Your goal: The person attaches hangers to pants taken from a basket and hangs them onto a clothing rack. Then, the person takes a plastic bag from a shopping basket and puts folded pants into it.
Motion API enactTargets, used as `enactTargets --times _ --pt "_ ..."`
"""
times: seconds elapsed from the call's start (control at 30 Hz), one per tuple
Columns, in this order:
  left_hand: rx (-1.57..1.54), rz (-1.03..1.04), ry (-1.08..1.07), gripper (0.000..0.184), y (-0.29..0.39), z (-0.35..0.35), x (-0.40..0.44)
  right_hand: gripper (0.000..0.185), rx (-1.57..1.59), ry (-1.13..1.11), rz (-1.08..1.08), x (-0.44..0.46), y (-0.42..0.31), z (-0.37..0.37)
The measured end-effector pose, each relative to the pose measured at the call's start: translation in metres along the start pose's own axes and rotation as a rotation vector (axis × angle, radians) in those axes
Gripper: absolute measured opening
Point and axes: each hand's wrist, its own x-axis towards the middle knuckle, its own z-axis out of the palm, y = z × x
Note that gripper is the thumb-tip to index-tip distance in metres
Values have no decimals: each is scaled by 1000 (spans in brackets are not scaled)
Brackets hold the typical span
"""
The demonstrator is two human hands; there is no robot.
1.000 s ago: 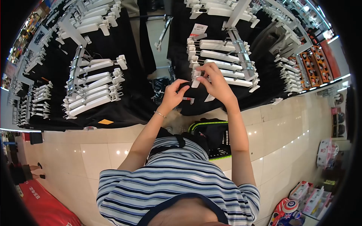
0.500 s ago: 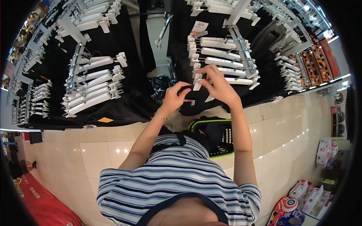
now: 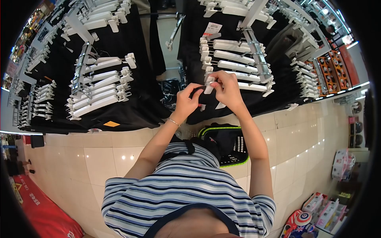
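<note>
The right hand [image 3: 227,89] has its grip closed, thumb and fingertips pinching a white clip [image 3: 208,89]. The clip sits at the left end of the front hanger [image 3: 252,86], the one nearest the person, whose bar runs off to the right behind the hand. Just beside it, the left hand [image 3: 188,101] pinches a bit of black cloth [image 3: 209,114] between thumb and fingers, close to the clip. The two hands are near each other but apart. The cloth hangs down below them, black on black, so I cannot tell where it ends or whether the clip's mouth is parted.

Behind the front hanger, more white hangers line up in a row along a metal rail [image 3: 258,59], the front one by the rail's near end. A price tag [image 3: 212,28] shows toward the far end of this row, against black clothing.

To the left stands a second rail [image 3: 80,69] with its own white hangers over black clothing, a yellow label [image 3: 112,124] at the lower edge.

On the floor [image 3: 99,158], at the foot of the right-hand row, a black basket [image 3: 240,146] with a green rim holds dark things. A bracelet [image 3: 174,121] circles the left wrist.
</note>
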Motion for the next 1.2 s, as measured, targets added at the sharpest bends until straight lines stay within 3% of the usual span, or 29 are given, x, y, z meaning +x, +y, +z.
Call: enactTargets --times 0.2,0.3,0.43,0.5,0.57,0.63,0.7,0.73,0.77,0.8,0.9,1.03,1.07,1.17,1.2 --pt "-180 -122 -52 10 -19 4 -2 24 10 -74 4 0 11 1" --pt "-265 -143 -50 11 -31 1 -2 28 -77 17 -123 -3 11 9" --pt "-286 -133 -82 12 -34 5 11 29 -47 304 -76 -42 12 1" --pt "-220 -158 -92 12 -34 1 11 29 -126 537 33 -75 39 -2" --pt "-105 -160 -46 14 -26 2 17 27 -10 762 216 -104 85 -9" --pt "157 103 278 16 -4 14 18 27 338 887 503 -130 136 -16" --pt "492 447 402 23 25 26 11 28 431 871 500 -135 168 -25" --pt "423 652 356 23 26 42 10 29 509 861 535 -137 174 -30" --pt "285 759 40 24 47 55 18 29 564 825 547 -137 182 -36" --pt "185 830 -55 25 66 81 26 29 619 788 559 -136 188 -41" --pt "61 689 -422 22 76 148 52 25 652 708 589 -134 196 -41" --pt "218 660 -579 25 52 212 76 20 667 613 613 -139 208 -44" --pt "306 637 -570 25 47 216 75 18 672 604 603 -144 210 -39" --pt "507 491 -802 23 37 214 75 13 709 568 584 -150 206 -35" --pt "493 569 -732 23 37 213 74 13 734 553 582 -151 204 -35"
